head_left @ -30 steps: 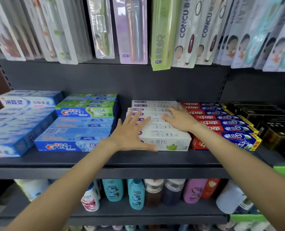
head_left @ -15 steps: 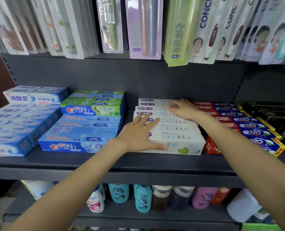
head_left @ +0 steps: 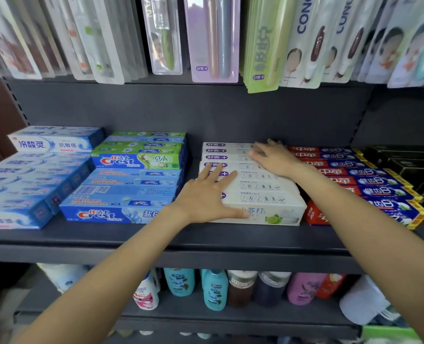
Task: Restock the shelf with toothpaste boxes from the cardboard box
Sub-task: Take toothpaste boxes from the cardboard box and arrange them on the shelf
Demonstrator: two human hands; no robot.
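Right hand [head_left: 275,158] has slid further back along the white toothpaste boxes [head_left: 260,188] — left hand [head_left: 206,197] stays, fingers spread flat

Left hand [head_left: 207,197] covers part of the front white toothpaste boxes [head_left: 260,192]. Right hand [head_left: 273,158] hides the rear ones' tops. Toothbrush packs [head_left: 213,38] cut off at top edge. Bottles [head_left: 214,289] below half hidden behind the shelf [head_left: 156,242] lip.

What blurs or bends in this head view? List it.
Head view: sharp at the white toothpaste boxes under both hands; the hanging toothbrush packs along the top look soft and smeared; wide-angle bending bows the shelf edge; lighting even, no harsh glare.
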